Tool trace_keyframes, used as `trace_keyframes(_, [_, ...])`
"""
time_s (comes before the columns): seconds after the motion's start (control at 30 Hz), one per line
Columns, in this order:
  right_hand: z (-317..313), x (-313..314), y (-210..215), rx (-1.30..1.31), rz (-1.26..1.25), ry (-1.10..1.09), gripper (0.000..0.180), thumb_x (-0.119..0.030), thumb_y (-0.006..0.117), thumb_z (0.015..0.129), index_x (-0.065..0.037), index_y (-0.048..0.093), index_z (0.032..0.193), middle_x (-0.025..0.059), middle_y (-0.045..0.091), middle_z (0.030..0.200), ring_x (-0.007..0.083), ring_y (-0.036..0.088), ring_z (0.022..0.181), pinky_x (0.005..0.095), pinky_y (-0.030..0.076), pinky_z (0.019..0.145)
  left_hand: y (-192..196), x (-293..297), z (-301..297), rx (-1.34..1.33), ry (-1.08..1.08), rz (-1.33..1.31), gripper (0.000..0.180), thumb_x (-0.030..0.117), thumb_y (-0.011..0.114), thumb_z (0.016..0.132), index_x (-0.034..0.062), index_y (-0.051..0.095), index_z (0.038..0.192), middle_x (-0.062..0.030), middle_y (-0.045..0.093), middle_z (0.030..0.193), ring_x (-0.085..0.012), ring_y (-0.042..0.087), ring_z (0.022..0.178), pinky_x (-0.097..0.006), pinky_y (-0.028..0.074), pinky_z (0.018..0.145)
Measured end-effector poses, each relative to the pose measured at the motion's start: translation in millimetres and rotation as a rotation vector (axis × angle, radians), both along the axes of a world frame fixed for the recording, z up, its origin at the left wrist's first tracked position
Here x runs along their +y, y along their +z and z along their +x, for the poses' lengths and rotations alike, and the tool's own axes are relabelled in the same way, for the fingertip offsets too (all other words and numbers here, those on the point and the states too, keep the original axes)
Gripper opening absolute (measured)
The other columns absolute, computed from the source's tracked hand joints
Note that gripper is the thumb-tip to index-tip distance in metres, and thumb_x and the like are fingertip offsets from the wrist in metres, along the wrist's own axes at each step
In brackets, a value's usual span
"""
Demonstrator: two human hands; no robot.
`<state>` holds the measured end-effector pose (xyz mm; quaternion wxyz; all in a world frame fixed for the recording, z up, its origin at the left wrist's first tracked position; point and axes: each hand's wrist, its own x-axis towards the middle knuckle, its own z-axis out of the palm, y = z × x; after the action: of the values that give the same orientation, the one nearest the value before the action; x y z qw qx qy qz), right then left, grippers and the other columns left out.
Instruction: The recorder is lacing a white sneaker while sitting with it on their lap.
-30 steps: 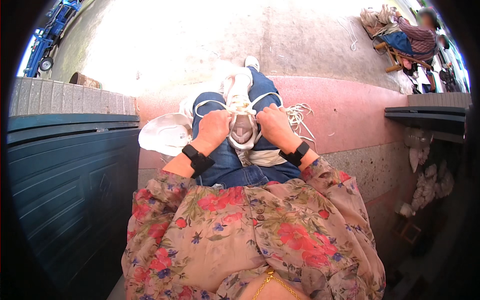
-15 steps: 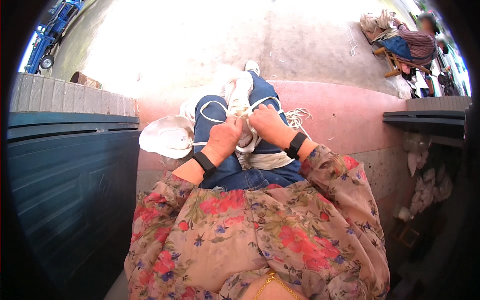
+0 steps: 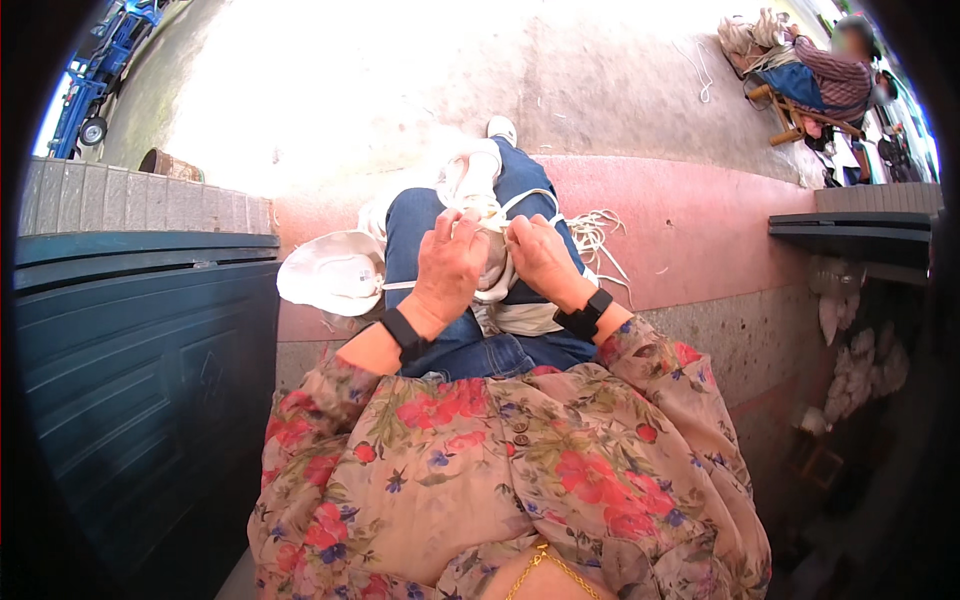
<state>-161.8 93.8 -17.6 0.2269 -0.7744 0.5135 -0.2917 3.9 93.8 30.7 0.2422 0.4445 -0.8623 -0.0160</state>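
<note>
A soft white piece strung with lace [image 3: 468,178] lies across my jeans-clad lap; I cannot make out its exact kind. My left hand [image 3: 452,262] is closed at its near end, fingers bent over the white lace. Opposite it, my right hand [image 3: 545,262] pinches close to the same spot, and a white lace [image 3: 530,192] loops over my right thigh. The fingertips partly hide what they grip. Beside my left knee rests a rounded white cap-like piece [image 3: 330,272], with a thin strap running toward my left wrist.
Loose white laces [image 3: 600,240] hang by my right leg. Dark blue door panels [image 3: 150,370] stand at left, another dark panel [image 3: 850,235] at right. Beyond, a person [image 3: 835,80] sits with a pale bundle [image 3: 755,45]. A brown bucket [image 3: 172,164] stands far left.
The lace loop over my left knee is gone from sight. My left hand has turned, its fingers now pointing further up, and my right hand has shifted slightly toward me.
</note>
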Motion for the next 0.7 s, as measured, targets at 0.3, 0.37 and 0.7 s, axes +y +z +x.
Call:
trace_keyframes(0.3, [-5.1,-0.4,-3.8,-0.077,0.108,-0.036,0.008,-0.004,0.052,0.071,-0.004,0.045,0.075,0.0157,0.050,0.066,0.0338,0.049,0.070,0.0425,0.038,0.060,-45.7,-10.4,-11.8,0.417,0.064,0.908,0.013,0.007,0.052,0.076,-0.0022,0.060,0.082,-0.0191,0.058,0.071,-0.0308,0.057,0.066,-0.036,0.045,0.064])
trace_keyframes(0.37, [-5.7,0.4,-2.7,-0.076,0.104,-0.052,0.008,-0.004,0.052,0.071,-0.004,0.045,0.075,0.0157,0.050,0.066,0.0338,0.049,0.070,0.0425,0.038,0.060,-59.8,-13.6,-15.7,0.383,0.115,1.059,0.015,0.008,0.052,0.075,-0.0023,0.060,0.083,-0.0211,0.058,0.073,-0.0317,0.058,0.068,-0.036,0.045,0.063])
trace_keyframes(0.7, [-9.3,9.7,12.0,-0.085,-0.067,-0.031,0.018,-0.004,0.057,0.066,-0.004,0.049,0.082,0.0127,0.054,0.080,0.0310,0.049,0.082,0.0395,0.040,0.069,-18.3,-35.2,-13.5,0.010,-0.054,0.604,0.014,0.011,0.049,0.075,-0.0030,0.051,0.074,-0.0242,0.056,0.070,-0.0386,0.056,0.068,-0.044,0.044,0.060])
